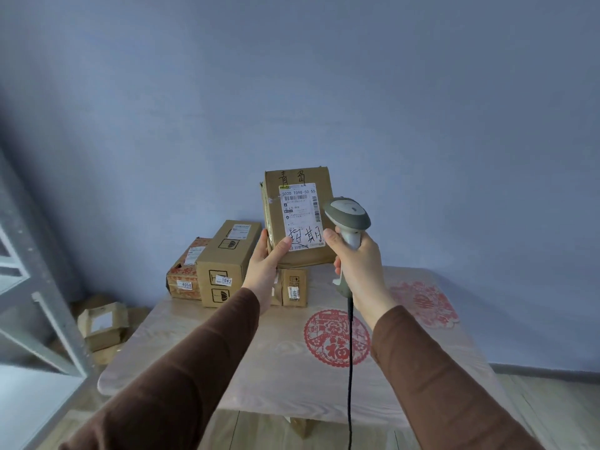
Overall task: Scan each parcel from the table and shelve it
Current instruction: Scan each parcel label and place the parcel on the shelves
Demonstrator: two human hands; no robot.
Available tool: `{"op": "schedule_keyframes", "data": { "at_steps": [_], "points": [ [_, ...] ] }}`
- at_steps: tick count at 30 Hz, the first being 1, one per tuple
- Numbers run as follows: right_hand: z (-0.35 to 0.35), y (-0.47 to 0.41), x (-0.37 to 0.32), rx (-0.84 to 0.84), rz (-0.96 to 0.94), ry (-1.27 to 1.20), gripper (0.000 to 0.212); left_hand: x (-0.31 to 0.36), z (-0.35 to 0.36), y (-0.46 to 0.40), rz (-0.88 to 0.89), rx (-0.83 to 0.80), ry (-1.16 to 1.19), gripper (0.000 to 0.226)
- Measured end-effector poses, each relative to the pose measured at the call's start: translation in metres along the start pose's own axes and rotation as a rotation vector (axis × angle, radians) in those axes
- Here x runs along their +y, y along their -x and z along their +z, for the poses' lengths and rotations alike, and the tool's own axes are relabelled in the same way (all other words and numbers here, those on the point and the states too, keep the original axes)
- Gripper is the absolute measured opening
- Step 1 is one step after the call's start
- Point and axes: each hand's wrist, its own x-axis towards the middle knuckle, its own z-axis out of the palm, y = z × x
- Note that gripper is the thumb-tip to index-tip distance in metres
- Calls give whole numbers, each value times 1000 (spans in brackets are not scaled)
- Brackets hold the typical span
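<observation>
The left grip [264, 266] holds a parcel [298, 219] aloft above the bench [259, 358]; its label [300, 216] reads "502D T098-50 55". The right grip [358, 264] clasps the scanner [347, 219]. Smaller label print is illegible.

Can't see much of the small brown cardboard box [293, 287] on the pale wood bench [181, 332], my left hand [264, 267] covers half of it. The grey metal shelf rack [29, 287] is cut off at the left edge. Fine print on the held parcel's white shipping label [300, 216] is too small to read.
</observation>
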Motion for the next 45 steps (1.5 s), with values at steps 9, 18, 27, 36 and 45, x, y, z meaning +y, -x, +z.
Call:
{"op": "schedule_keyframes", "data": {
  "at_steps": [9,18,27,36,45],
  "points": [
    [97,20,40,-195,175,-194,20,29,-106,76,-35,419,-6,79],
    [228,114,27,-556,290,-266,26,82,-210,200,19,759,-30,60],
    [384,269,-31,-832,350,-280,24,162,-343,358,42,984,-38,64],
    [532,462,-82,-1064,416,-338,13,232,-476,542,82,1155,-74,53],
    [660,603,-99,-1309,504,-336,14,267,-596,654,70,1427,-82,60]
  ]
}}
